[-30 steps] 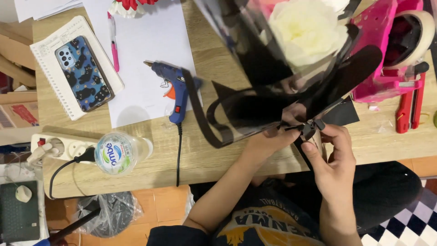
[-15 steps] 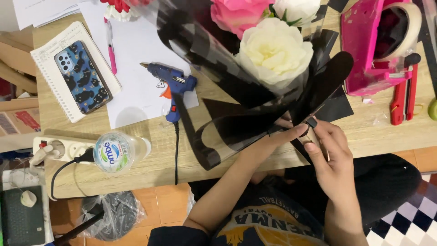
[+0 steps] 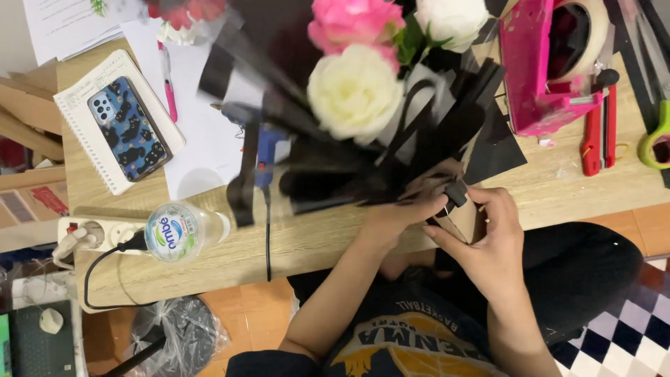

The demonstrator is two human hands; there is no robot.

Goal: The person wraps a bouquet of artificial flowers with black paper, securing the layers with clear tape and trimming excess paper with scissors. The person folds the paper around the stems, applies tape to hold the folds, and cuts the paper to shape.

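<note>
Both hands clamp the bouquet's base: left hand [image 3: 394,220] and right hand [image 3: 488,244] pinch the black ribbon [image 3: 457,194], centre frame, at the wooden table [image 3: 558,195] edge above orange floor tiles. The bouquet [image 3: 356,94] has swung up-left since earlier, now covering the blue glue gun [image 3: 265,157]. Water bottle [image 3: 174,230] lower left; phone [image 3: 129,129] upper left.

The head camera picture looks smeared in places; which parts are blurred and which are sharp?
Head view: the black wrapping paper and ribbon around the artificial flower bouquet smear with motion blur; the phone in its blue patterned case and pink tape dispenser stay sharp; lighting is even, without glare.
</note>
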